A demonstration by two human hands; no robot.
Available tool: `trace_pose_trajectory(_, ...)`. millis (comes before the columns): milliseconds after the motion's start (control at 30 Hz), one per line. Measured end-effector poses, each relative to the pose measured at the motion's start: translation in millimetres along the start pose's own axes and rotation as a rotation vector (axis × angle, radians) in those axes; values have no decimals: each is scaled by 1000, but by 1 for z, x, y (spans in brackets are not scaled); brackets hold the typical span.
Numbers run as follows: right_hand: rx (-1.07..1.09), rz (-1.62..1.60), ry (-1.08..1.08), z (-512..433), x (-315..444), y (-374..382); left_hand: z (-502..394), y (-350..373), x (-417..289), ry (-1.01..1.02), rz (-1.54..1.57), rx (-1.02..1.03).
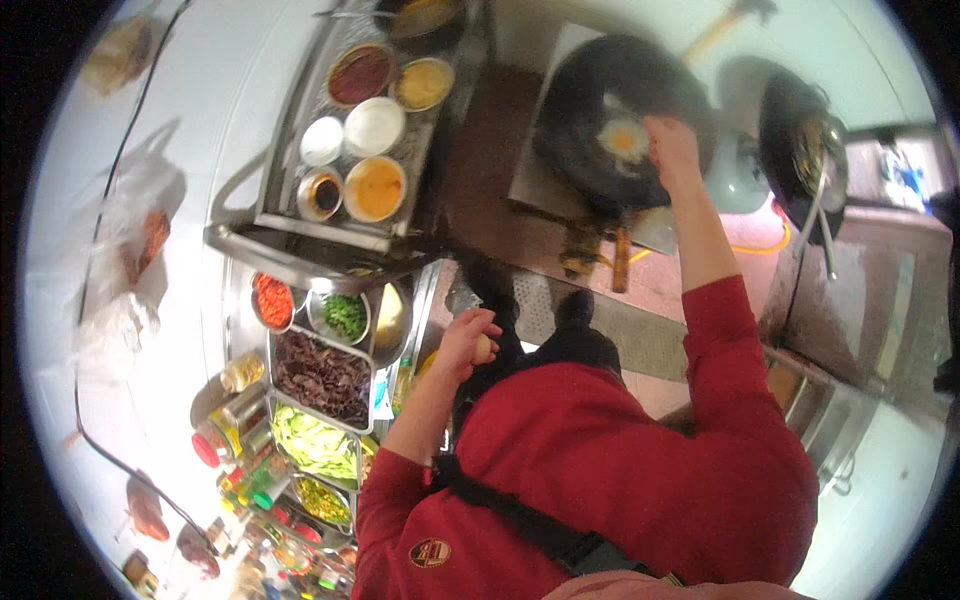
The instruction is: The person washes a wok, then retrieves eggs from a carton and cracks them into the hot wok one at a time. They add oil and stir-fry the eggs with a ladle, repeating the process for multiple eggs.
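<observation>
Over the right side of a dark wok point(555, 127), my right hand point(671, 150) has its fingers bent together beside a fried egg point(624, 140) with an orange yolk and white edges. Whether anything small is between those fingers cannot be told. My left hand point(469, 345) is low in front of my body, left of the dark trousers, with curled fingers. A pale rounded shape among them may be an egg or a fingertip. Nearby on its left are metal trays of dark shredded food point(322, 379) and sliced green vegetable point(315, 442).
Bowls of sauce point(375, 189) and white seasoning point(375, 126) stand on a metal tray at the upper left. Chopped red food point(274, 301) and chopped greens point(343, 316) are below. Jars point(214, 442) crowd the lower left. Another wok point(802, 142) with utensils is at the right.
</observation>
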State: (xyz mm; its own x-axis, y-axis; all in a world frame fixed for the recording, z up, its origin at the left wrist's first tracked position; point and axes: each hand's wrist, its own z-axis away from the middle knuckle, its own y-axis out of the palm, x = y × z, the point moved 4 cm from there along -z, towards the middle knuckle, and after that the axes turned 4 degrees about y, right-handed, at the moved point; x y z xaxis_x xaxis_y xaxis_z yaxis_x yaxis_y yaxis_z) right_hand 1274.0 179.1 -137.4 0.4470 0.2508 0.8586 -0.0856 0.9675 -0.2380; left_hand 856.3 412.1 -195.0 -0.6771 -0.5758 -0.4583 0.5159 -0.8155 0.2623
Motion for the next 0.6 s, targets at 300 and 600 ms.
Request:
trace_pose_trajectory(300, 449, 54, 41, 39, -11, 300, 10, -56, -12, -14, 163, -86)
trace_pose_trajectory(600, 448, 350, -675, 109, -4, 352, 3, -72, -8, -39, 231, -83)
